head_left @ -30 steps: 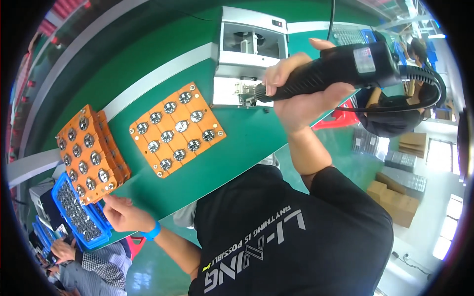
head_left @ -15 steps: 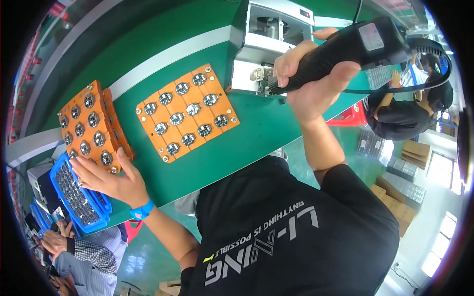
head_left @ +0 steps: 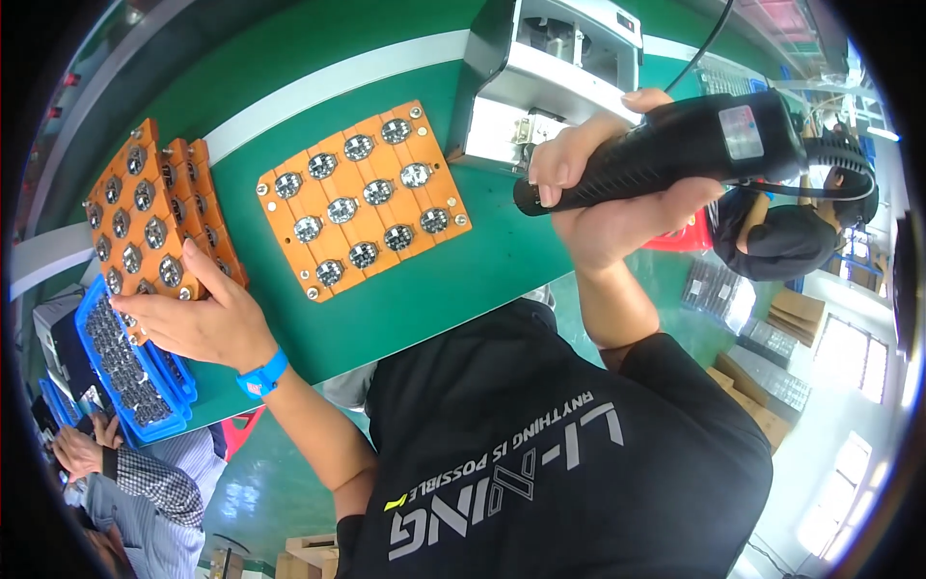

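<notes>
My right hand (head_left: pixel 603 227) is wrapped round a black electric screwdriver (head_left: pixel 666 150), its tip pointing left just below the front of a metal screw feeder (head_left: pixel 487 125). With my left hand (head_left: pixel 207 323) I grip the near edge of an orange fixture plate (head_left: pixel 140 220), thumb on its face; the plate is tilted and carries rows of small round metal parts. Behind it stand more orange plates (head_left: pixel 217 217), partly covered by the front one. On the green bench, a separate orange plate (head_left: pixel 313 198) lies flat between my hands, filled with the same round parts.
Blue bins (head_left: pixel 178 425) of small dark parts sit at the bench's left end, close by my left hand. A cable (head_left: pixel 709 48) hangs near the feeder. Another person's hands (head_left: pixel 82 449) are at lower left, and another person (head_left: pixel 786 232) sits at far right.
My left hand has moved up and away from me, and the front orange plate has shifted left, showing more of the plates behind. The screwdriver tip has dropped from the feeder's front.
</notes>
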A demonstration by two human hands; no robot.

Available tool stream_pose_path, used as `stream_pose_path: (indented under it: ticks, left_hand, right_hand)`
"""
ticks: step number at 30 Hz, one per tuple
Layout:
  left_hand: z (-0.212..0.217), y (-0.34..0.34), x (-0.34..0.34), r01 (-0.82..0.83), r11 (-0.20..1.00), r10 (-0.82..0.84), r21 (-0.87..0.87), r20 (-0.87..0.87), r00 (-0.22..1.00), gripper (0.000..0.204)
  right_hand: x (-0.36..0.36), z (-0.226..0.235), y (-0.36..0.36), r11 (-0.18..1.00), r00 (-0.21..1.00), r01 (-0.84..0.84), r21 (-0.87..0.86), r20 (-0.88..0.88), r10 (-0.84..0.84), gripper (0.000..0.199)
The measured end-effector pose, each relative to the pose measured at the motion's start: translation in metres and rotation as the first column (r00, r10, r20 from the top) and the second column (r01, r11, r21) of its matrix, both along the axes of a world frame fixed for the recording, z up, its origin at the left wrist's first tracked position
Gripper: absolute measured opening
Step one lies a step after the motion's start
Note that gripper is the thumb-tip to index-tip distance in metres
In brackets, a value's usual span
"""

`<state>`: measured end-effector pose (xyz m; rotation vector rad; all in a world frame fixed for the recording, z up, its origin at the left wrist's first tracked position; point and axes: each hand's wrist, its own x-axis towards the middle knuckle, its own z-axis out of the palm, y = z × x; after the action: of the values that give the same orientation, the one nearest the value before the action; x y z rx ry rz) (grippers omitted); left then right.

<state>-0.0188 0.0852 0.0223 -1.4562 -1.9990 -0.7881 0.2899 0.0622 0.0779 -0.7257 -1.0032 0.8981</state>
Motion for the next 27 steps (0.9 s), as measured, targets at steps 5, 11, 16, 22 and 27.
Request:
stream_pose_path:
  ticks: [5, 11, 16, 22, 27]
  left_hand:
    - [-0.005, -0.003, -0.011, 0.071, 0.992, -0.072, 0.1, 0.008, 0.997, 0.083]
    - [-0.01, -0.003, -0.022, 0.151, 0.971, -0.165, 0.187, 0.063, 0.984, 0.083]
    - [-0.005, -0.007, -0.024, 0.247, 0.947, -0.259, 0.206, 0.031, 0.965, 0.089]
    - [-0.004, -0.018, -0.032, 0.262, 0.948, -0.269, 0.179, 0.014, 0.963, 0.094]
    - [-0.013, -0.024, -0.036, 0.266, 0.955, -0.281, 0.131, 0.111, 0.953, 0.092]
  right_hand:
    - [-0.001, 0.001, -0.002, 0.995, 0.997, -0.075, 0.066, 0.004, 0.075, 0.09]
    - [-0.018, 0.005, 0.003, 0.993, 0.994, -0.086, 0.079, -0.066, 0.092, 0.096]
    - [-0.031, 0.006, 0.002, 0.995, 0.995, -0.084, 0.046, -0.04, 0.086, 0.097]
    - [-0.029, -0.005, 0.005, 0.974, 0.979, -0.201, 0.108, 0.05, 0.196, 0.096]
    - [-0.035, -0.005, 0.004, 0.971, 0.977, -0.211, 0.116, 0.036, 0.208, 0.096]
